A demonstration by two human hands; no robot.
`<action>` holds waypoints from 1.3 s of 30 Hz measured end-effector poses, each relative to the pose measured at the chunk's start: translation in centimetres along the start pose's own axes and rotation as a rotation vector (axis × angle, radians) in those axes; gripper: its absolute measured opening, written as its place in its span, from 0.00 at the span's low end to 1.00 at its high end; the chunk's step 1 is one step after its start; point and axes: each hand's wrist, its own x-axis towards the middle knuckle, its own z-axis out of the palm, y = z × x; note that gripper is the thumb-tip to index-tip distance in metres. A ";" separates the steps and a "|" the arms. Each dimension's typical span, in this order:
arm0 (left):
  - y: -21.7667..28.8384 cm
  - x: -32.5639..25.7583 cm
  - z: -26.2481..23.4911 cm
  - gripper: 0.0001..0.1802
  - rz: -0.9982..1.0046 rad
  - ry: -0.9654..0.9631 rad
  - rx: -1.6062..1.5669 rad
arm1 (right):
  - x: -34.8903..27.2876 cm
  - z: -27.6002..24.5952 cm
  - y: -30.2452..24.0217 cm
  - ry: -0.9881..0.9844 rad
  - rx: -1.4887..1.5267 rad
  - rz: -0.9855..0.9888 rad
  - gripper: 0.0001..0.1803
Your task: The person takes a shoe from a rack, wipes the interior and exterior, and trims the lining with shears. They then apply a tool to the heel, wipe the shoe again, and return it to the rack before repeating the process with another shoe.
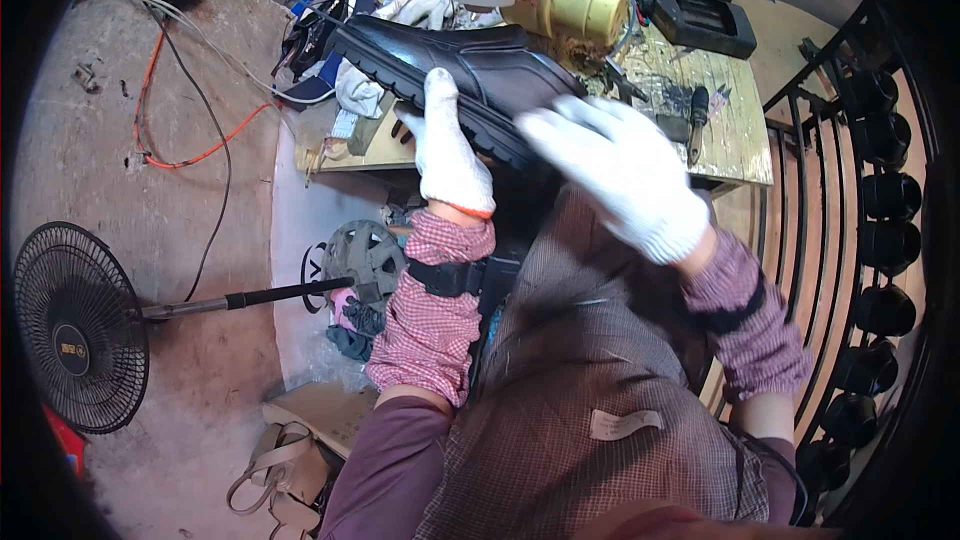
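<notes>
A black leather shoe (480, 65) with a thick ridged sole is held up, tilted, in front of the workbench. My left hand (448, 155), in a white knit glove, grips it from below; the thumb presses on the sole's side and the other fingers are partly hidden. At the shoe's right end is my gloved right hand (625, 175), its fingers stretched out and somewhat smeared by motion. Whether those fingers touch the leather I cannot tell.
The workbench (740, 145) bears a yellow tub (585, 5), a black-handled brush (697, 120) and a black frame-like object (695, 0). Black shoes line a metal rack (800, 200) at right. A fan (80, 325) stands at left, near cables (205, 150); a beige bag (285, 475) lies below.
</notes>
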 end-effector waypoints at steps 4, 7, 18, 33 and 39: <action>0.3 -2.3 -0.2 0.56 -0.140 -0.127 -0.118 | 2.3 2.5 -1.4 0.002 -0.009 -0.129 0.35; 1.6 -2.3 0.2 0.36 0.066 0.097 0.044 | -2.9 2.0 -2.4 -0.358 -0.137 0.092 0.35; 2.6 6.1 1.0 0.62 0.104 0.064 -0.015 | -21.8 -5.0 -5.9 -0.363 -0.045 0.904 0.39; 0.1 0.2 -8.8 0.53 -0.072 -0.140 -0.294 | -18.1 -5.0 -3.6 -0.369 -0.046 0.729 0.37; -3.7 -4.9 -7.5 0.31 -0.540 -0.231 -0.550 | -17.9 -5.5 -5.0 -0.376 -0.060 0.683 0.36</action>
